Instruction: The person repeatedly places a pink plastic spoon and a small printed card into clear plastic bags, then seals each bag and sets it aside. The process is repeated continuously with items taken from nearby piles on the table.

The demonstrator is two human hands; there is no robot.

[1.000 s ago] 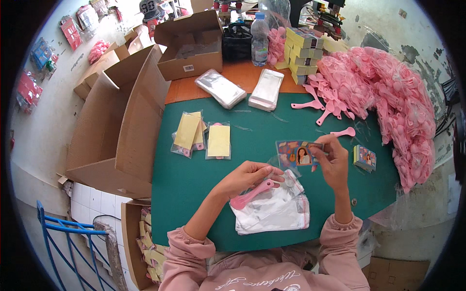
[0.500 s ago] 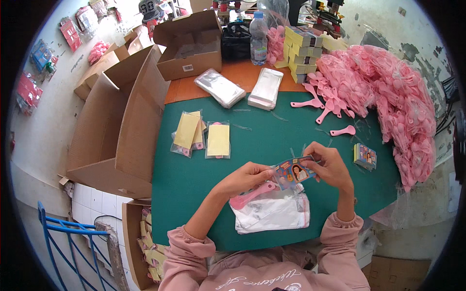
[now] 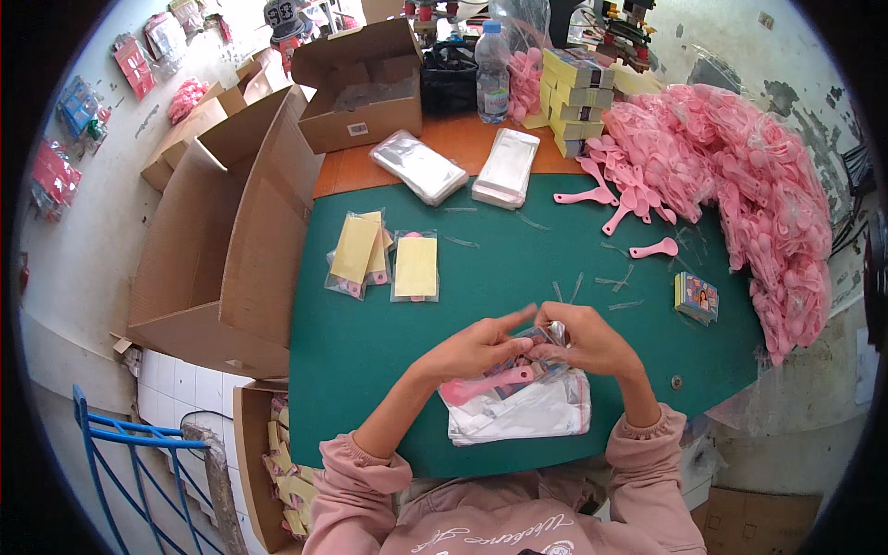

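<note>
Over the near middle of the table, my left hand (image 3: 486,350) and my right hand (image 3: 585,340) meet at the mouth of a clear plastic bag. Each pinches its film; my left forefinger is stretched out and slightly blurred. A colourful printed card (image 3: 551,370) lies partly hidden beneath my fingers, apparently inside the bag. Beside it is a pink plastic measuring spoon (image 3: 460,392), its handle toward my hands. Under these rests a stack of clear bags (image 3: 527,418). Filled bags with yellow card backs (image 3: 416,266) lie to the far left.
Pink spoons in a big heap (image 3: 684,148) cover the right side; a loose spoon (image 3: 654,248) and a small card stack (image 3: 696,298) lie nearby. At the back are bag bundles (image 3: 505,168), card stacks (image 3: 579,97) and a water bottle (image 3: 492,74). A large carton (image 3: 268,240) stands left.
The card has come down and left from my raised fingers to beside the spoon. My right hand has moved left, close to my left hand, and both now grip the bag's mouth.
</note>
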